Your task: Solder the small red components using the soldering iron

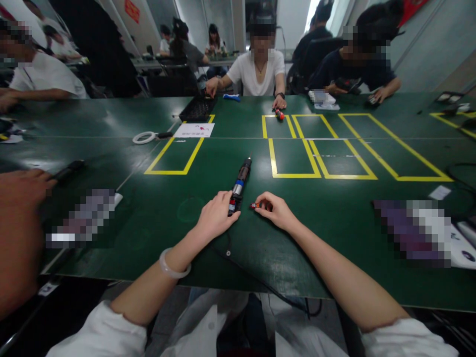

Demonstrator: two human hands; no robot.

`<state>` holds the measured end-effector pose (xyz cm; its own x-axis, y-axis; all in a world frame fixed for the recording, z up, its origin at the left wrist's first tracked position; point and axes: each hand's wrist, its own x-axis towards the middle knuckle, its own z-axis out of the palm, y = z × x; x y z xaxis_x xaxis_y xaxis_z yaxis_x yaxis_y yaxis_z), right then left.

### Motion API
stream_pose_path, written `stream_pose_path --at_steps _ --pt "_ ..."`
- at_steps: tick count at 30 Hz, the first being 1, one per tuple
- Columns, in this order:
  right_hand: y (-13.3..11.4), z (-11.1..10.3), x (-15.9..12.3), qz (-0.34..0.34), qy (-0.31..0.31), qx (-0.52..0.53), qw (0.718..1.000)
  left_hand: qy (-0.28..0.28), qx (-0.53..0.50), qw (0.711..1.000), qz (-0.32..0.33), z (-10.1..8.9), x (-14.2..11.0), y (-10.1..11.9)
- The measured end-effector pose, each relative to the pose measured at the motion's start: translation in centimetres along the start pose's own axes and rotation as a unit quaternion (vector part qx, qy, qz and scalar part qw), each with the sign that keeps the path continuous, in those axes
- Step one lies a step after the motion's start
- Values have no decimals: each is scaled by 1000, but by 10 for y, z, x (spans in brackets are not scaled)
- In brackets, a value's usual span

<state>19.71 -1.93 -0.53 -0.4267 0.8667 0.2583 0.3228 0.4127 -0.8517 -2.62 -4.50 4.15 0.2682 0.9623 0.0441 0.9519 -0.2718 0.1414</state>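
Observation:
My left hand [217, 213] is closed around the rear part of an electric screwdriver [243, 173], which lies on the green table with its thin tip pointing away from me. The tool is dark, with a blue band and a silver section; red and black parts show beside my fingers. Just right of it, my right hand [275, 210] pinches a small orange-and-dark piece [255, 206], whose exact kind I cannot make out. A gap separates this piece from the screwdriver. Behind the left hand, a thin lead with a small ring end [228, 253] lies on the table.
Yellow tape outlines [295, 176] mark the green table [208, 253]. Beyond are a black tray [199, 108], a white tape roll [144, 138], a paper sheet [195, 130] and a red-and-black tool [279, 115] by a co-worker's hand. Another person's arm [18, 233] reaches in at left.

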Motion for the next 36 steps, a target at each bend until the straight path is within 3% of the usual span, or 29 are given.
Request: stream_pose_path --at_steps 7,13,23,36 --pt "2 1 0 -43 5 -40 998 11 -13 999 35 13 8 30" --pt "4 6 0 -52 3 -96 994 14 -20 999 34 16 7 30" --pt "0 8 -1 -61 22 -102 993 38 -1 998 43 24 5 34" --pt "-4 6 -2 -43 23 -83 995 46 15 999 2 22 15 40"
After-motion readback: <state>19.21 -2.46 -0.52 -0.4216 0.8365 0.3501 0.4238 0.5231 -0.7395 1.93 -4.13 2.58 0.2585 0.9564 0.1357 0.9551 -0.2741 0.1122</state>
